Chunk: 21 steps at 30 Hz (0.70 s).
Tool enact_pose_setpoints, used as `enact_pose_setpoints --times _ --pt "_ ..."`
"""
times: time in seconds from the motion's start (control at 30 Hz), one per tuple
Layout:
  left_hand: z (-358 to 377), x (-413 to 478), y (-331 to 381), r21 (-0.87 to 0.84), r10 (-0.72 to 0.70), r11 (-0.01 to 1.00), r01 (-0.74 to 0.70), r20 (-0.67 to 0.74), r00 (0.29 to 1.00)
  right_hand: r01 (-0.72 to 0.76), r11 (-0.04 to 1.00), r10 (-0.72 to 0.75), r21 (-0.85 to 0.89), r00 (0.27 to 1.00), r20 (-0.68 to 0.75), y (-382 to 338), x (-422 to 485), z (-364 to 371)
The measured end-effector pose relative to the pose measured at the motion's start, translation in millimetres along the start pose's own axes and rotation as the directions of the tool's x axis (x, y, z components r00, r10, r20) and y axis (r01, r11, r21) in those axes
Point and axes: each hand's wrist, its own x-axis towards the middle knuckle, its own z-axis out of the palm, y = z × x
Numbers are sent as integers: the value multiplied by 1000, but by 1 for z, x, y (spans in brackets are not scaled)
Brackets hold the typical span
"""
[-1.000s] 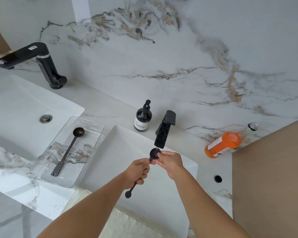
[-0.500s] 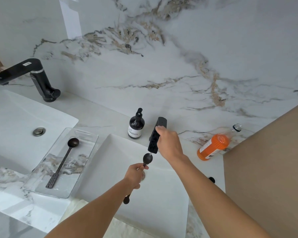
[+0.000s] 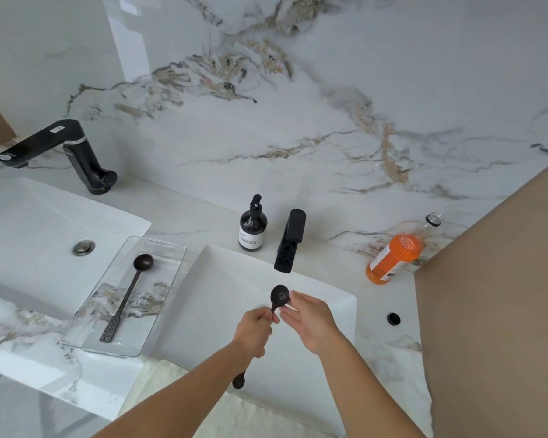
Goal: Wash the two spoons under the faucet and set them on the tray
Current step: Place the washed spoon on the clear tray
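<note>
My left hand [image 3: 254, 330] grips the handle of a dark spoon [image 3: 279, 297], bowl up, over the white sink [image 3: 222, 311] just below the black faucet [image 3: 290, 241]. My right hand [image 3: 309, 320] is beside the spoon's bowl with its fingers spread, fingertips close to the bowl. The handle's end [image 3: 238, 381] sticks out under my left wrist. No water stream is clear to me. A second dark spoon [image 3: 127, 298] lies flat on the clear tray [image 3: 159, 311] left of the sink.
A dark pump bottle [image 3: 252, 227] stands behind the sink left of the faucet. An orange bottle [image 3: 393, 257] lies on the counter at the right. A second sink [image 3: 29, 235] with a black faucet [image 3: 60, 150] is at the left. A brown panel [image 3: 503, 295] borders the right.
My right hand was at the spoon's bowl, rose to the faucet top half a second ago, and has come back down beside the bowl. My left hand kept the spoon.
</note>
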Motion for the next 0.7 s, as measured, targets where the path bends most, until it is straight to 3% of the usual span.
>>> enact_pose_setpoints --times 0.27,0.37,0.5,0.7 --pt "7 -15 24 -163 142 981 -104 244 959 70 988 -95 141 980 175 -36 -18 -10" --pt "3 -20 53 -283 224 952 -117 384 896 199 968 -228 153 953 200 -65 -36 -7" --pt "-1 -29 95 -398 354 906 -143 528 772 408 908 -416 94 853 314 -101 -69 -7" --pt "-2 -38 137 -372 386 914 -164 666 638 518 838 -543 172 760 357 -127 -100 -14"
